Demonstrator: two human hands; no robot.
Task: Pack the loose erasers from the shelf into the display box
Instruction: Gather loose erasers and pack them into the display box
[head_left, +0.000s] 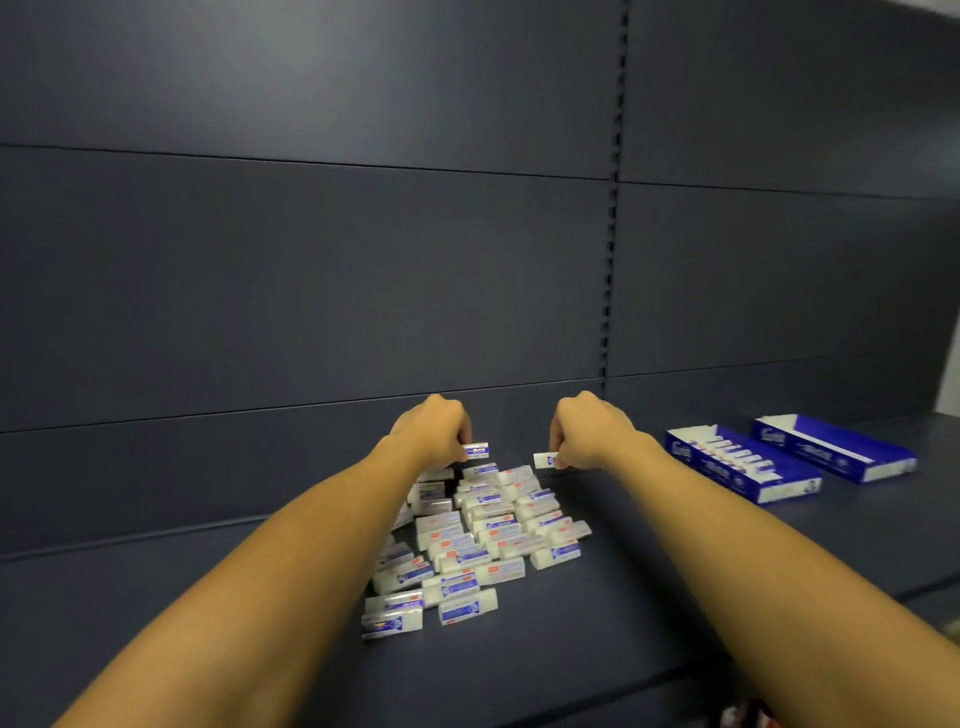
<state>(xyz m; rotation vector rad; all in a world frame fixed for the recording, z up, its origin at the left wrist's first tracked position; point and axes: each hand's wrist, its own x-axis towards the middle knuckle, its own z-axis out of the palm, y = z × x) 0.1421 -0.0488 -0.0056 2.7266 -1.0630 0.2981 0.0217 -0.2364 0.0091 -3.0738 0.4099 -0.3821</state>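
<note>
Two hands work at the far edge of a pile of loose erasers (478, 535) on the dark shelf (208, 597). Left hand (434, 428) pinches one eraser (477, 450); right hand (584, 431) pinches another eraser (544, 460). Partly filled display box (740, 462) sits to the right, a second box (836, 449) just beside it.

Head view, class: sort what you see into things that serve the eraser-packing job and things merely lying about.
Part of the job:
pile of loose erasers
eraser pinched by left hand
eraser pinched by right hand
part-filled display box
shelf

Lying about:
second blue box farther right
shelf back panel
</note>
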